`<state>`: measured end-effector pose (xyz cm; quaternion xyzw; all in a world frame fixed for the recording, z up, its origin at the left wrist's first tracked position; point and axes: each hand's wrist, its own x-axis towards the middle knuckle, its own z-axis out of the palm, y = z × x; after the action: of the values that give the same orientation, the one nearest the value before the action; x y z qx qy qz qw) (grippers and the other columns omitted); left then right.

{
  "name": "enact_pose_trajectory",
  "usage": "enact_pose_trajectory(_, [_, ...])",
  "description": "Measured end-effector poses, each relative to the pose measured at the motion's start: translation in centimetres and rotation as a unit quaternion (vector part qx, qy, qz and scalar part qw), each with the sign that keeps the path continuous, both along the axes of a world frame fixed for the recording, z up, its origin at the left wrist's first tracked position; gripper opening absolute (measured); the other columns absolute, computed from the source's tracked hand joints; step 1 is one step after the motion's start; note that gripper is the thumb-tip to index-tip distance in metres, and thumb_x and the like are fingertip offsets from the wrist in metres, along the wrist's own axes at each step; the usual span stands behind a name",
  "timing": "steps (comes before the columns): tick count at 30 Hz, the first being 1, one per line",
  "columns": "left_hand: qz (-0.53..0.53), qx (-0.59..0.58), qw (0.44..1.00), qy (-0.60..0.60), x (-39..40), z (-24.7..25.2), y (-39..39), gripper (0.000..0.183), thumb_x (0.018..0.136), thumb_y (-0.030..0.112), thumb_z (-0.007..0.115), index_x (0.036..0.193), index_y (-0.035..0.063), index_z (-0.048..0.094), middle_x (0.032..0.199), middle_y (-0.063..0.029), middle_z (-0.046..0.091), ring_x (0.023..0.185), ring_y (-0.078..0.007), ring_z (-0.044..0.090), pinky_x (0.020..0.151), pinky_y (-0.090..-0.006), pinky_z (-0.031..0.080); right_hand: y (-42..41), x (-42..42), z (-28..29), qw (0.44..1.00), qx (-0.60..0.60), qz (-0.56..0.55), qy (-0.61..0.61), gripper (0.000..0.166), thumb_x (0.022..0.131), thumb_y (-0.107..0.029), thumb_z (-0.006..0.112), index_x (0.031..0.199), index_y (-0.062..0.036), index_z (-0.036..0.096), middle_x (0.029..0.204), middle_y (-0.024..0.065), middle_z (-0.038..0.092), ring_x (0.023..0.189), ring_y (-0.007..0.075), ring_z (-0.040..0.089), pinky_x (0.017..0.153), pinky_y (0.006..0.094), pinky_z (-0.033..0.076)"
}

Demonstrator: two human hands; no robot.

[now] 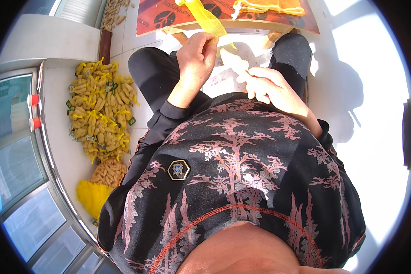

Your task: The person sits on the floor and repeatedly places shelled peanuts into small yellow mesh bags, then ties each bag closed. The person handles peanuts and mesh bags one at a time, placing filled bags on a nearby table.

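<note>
My left hand (199, 58) pinches a yellow mesh net bag (207, 22) between thumb and fingers; the bag stretches up over the near edge of a red printed board table (188, 27). My right hand (272, 85) is closed on pale, knobbly pieces (233, 63), bright in the sunlight, that look like peanuts in the shell; how many cannot be told. These pieces point toward the hanging lower end of the net, a little to its right. Orange-yellow netting (272, 7) lies folded on the table at the far side.
Filled yellow net bags of peanuts (101, 109) with green tags are heaped on the floor at left. Below them are loose peanuts (109, 172) and a bundle of yellow nets (94, 197). More peanuts (113, 15) lie at the upper left. Two red-and-white cups (35, 124) stand by the window.
</note>
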<state>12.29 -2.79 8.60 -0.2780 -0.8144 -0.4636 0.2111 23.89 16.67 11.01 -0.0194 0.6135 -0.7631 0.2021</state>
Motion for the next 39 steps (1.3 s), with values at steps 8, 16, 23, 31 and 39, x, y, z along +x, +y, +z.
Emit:
enact_pose_trajectory(8, [-0.02,-0.03,0.997,0.069,0.7,1.0,0.5,0.01,0.081,-0.001,0.069,0.09,0.0005,0.064,0.075,-0.0113,0.062,0.066,-0.0221,0.062,0.062,-0.0285,0.049,-1.8,-1.4,-0.8,0.979,0.155,-0.077,0.112,0.018,0.097,-0.015,0.055,0.101,0.0032,0.058,0.072,-0.0041,0.044,0.064,0.0047,0.039,0.055,0.0221,0.033])
enact_pose_trajectory(16, [-0.026,0.002,1.0,0.013,1.0,0.8,-0.5,0.01,0.084,-0.001,0.068,0.094,-0.0006,0.066,0.076,-0.0084,0.063,0.064,-0.0138,0.058,0.062,-0.0249,0.048,-1.1,-1.7,0.1,0.999,-0.004,-0.004,0.054,0.036,0.099,-0.017,0.053,0.129,0.0027,0.05,0.091,0.0016,0.059,0.077,0.0071,0.053,0.068,0.0219,0.047])
enact_pose_trajectory(23, [-0.051,0.023,0.998,-0.014,1.7,1.4,-0.1,0.01,0.085,-0.001,0.067,0.095,-0.0023,0.065,0.075,-0.0067,0.061,0.065,-0.01,0.055,0.062,-0.0233,0.046,-2.3,-3.3,-1.4,0.994,-0.008,-0.07,0.078,0.03,0.096,-0.015,0.058,0.12,0.0027,0.055,0.09,0.0015,0.06,0.075,0.0078,0.057,0.067,0.0215,0.047])
enact_pose_trajectory(31, [-0.112,0.074,0.985,-0.112,2.5,1.6,0.0,0.006,0.088,0.001,0.064,0.094,-0.0017,0.064,0.078,-0.0091,0.066,0.072,-0.0148,0.066,0.066,-0.0264,0.052,-3.0,-6.1,-5.3,0.991,-0.07,-0.115,0.011,0.025,0.096,-0.019,0.059,0.112,0.0004,0.059,0.092,0.0036,0.064,0.072,0.0071,0.057,0.064,0.0215,0.046])
enact_pose_trajectory(39, [-0.2,0.172,0.935,-0.239,3.1,2.1,0.3,0.01,0.094,0.008,0.061,0.098,-0.0001,0.064,0.074,0.0017,0.06,0.059,-0.0013,0.048,0.053,-0.0163,0.038,-3.7,-6.8,-5.8,0.986,-0.037,-0.149,0.063,0.027,0.095,-0.019,0.06,0.114,0.0012,0.059,0.091,0.0043,0.065,0.076,0.0092,0.059,0.069,0.0223,0.046])
